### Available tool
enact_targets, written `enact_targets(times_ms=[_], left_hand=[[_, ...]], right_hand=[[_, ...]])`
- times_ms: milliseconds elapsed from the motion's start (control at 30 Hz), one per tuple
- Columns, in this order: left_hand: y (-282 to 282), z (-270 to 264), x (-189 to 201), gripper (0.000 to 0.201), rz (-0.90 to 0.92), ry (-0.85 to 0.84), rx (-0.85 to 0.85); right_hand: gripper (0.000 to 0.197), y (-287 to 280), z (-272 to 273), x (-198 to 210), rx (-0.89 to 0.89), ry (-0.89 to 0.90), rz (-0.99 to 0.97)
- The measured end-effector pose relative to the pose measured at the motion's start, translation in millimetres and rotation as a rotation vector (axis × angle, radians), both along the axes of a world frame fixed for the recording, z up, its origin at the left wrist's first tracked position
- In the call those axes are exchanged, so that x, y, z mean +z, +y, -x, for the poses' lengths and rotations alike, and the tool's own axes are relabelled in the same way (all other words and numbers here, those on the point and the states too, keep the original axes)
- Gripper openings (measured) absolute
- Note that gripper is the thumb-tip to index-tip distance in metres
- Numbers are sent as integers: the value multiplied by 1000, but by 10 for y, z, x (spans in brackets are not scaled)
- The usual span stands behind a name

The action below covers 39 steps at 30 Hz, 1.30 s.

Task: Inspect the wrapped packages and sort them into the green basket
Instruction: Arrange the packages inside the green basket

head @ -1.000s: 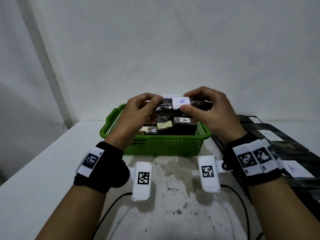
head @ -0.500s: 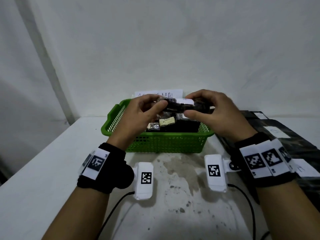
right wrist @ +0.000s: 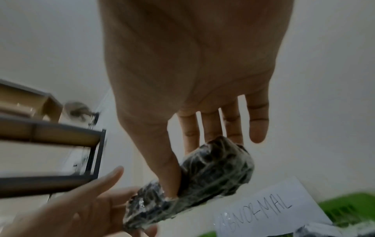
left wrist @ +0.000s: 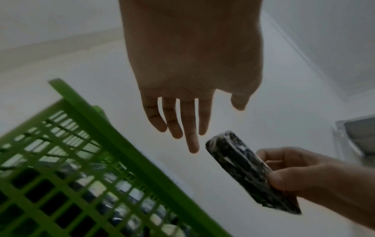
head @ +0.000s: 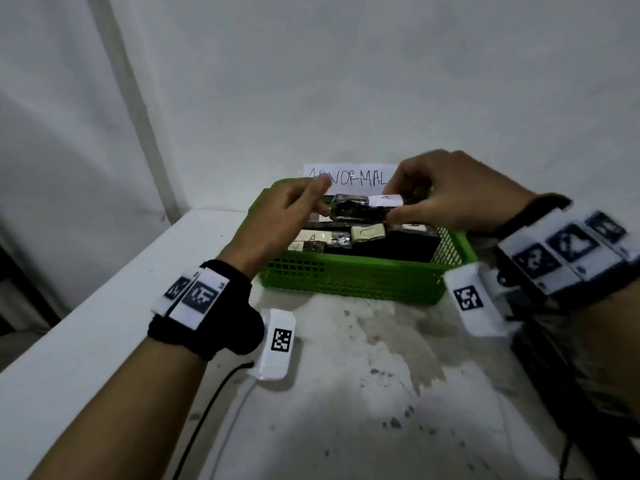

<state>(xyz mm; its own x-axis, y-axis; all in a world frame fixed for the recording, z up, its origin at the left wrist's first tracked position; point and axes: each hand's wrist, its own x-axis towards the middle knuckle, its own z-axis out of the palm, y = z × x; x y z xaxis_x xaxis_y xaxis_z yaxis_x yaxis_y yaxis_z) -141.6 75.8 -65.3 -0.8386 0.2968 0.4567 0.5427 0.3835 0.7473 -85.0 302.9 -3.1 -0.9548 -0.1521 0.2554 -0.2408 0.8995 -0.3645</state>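
Wrapped package (head: 360, 207) sits pinched between my right hand's (head: 446, 192) thumb and fingers, above the green basket (head: 349, 278). My left hand (head: 277, 220) hangs just beside it, fingers straight and loose, gripping nothing.

tabletop (head: 86, 341): white, pushed into a corner between two pale walls; middle part stained grey with dark specks
basket (head: 349, 282): green plastic mesh, standing on the tabletop at the back, near the wall, with wrapped packages inside
sign (head: 360, 174): white paper with handwritten letters, upright behind the basket, against the wall
dark stack (head: 540, 358): on the right edge of the tabletop, blurred, mostly hidden behind the right wrist
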Motion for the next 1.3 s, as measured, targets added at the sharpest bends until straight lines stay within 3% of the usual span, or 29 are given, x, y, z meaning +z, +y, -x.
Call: enact_targets(times_ms=[167, 267, 433, 500, 700, 1033, 1200, 1300], left_hand=[[-113, 349, -240, 17, 248, 59, 224], [-118, 460, -362, 19, 332, 7, 242], [-124, 559, -360, 24, 268, -166, 147], [-109, 561, -364, 25, 325, -151, 170], [-66, 525, -331, 19, 427, -164, 256], [-15, 343, -290, 17, 477, -117, 420], [-6, 379, -300, 18, 505, -119, 424], [-11, 379, -309, 17, 506, -117, 426]], right_hand=[[29, -147, 664, 121, 62, -167, -513], [29, -230, 986, -48, 203, -310, -732], [30, -312, 1360, -283, 434, -406, -873], [31, -273, 1442, -338, 495, -444, -883], [26, -87, 1495, -412, 607, -363, -643], [32, -299, 1471, -524, 624, -445, -791], [12, -473, 1467, -693, 590, -479, -1048], [10, -517, 1472, -766, 568, -413, -1027]])
